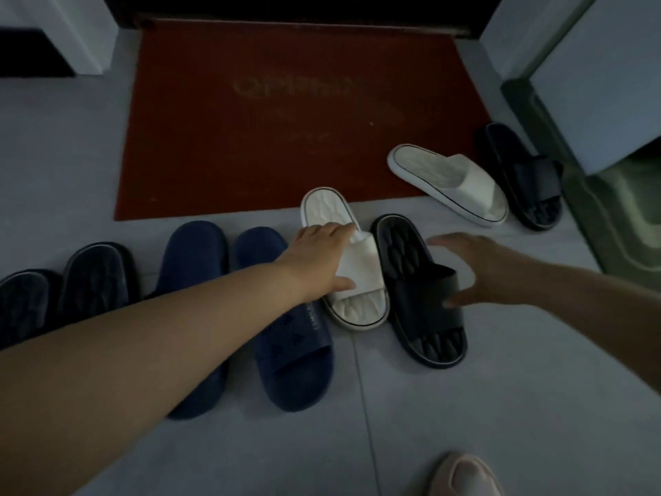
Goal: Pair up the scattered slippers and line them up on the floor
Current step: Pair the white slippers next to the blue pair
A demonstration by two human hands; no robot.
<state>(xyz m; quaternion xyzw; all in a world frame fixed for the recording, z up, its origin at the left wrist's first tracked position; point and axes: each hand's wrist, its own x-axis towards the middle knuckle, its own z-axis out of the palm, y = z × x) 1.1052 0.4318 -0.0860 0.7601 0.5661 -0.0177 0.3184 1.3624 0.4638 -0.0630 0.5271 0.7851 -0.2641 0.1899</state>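
Observation:
A white slipper [323, 209] lies on the floor at the mat's near edge, and my left hand [318, 259] grips its strap. Right beside it lies a black slipper [425, 309]; my right hand [475, 270] hovers over its strap with fingers spread, thumb near the strap. A second white slipper [443, 180] lies angled at the right on the mat's corner, with another black slipper [522, 173] behind it. Two navy slippers [195, 259] [297, 366] lie side by side to the left. Further left sits a dark pair [96, 277] [21, 302].
A red doormat [250, 119] covers the floor ahead. A green-framed panel [608, 216] and pale walls stand on the right. A white cabinet corner [82, 37] is at the upper left. A pale pink slipper toe [461, 474] shows at the bottom edge.

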